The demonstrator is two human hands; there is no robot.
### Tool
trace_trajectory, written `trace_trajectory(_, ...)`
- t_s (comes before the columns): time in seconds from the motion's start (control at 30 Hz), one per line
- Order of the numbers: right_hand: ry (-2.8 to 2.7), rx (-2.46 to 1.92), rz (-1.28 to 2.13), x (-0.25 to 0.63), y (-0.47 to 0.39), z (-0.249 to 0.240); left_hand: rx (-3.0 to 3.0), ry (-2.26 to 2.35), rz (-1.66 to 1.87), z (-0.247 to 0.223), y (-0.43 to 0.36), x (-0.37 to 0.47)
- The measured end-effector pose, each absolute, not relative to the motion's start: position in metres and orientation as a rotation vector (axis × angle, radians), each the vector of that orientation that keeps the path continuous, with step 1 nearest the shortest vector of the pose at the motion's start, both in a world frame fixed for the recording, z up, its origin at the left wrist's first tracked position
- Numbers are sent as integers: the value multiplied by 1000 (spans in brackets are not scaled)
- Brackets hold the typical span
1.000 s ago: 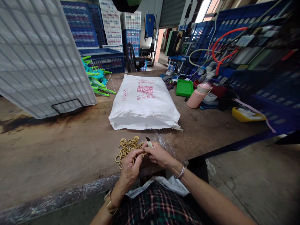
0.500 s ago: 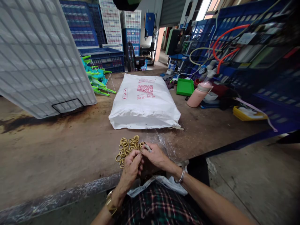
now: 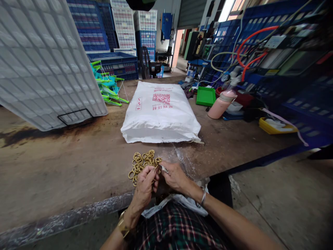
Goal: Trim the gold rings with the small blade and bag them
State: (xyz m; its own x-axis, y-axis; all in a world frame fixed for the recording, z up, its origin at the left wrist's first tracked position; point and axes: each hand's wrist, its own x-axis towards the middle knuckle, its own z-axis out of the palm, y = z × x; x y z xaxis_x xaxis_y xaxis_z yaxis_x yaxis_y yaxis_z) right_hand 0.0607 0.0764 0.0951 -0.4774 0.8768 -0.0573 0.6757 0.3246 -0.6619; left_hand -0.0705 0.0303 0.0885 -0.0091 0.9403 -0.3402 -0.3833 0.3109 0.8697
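A loose heap of brass rings (image 3: 139, 160) is spread on the surface (image 3: 85, 166), at twelve o'clock from the left fingers (image 3: 148, 171). The rings are plain, round and dull gold, and many are overlapped or tilted against one another. From the heap's middle, one ring is laid nearly flat at the eight o'clock edge, and others are gathered at two o'clock. A brass-coloured piece (image 3: 153, 181) is held in the left fingers, mostly hidden. At three o'clock, a small pale tool (image 3: 164, 169) is gripped by the right fingers (image 3: 169, 166), its tip indistinct.
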Motion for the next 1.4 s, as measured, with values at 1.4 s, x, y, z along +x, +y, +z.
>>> trace_trajectory(1.4, -2216, -1241, 1461, 158, -24, 34, 12, 1141, 764, 50, -27, -57)
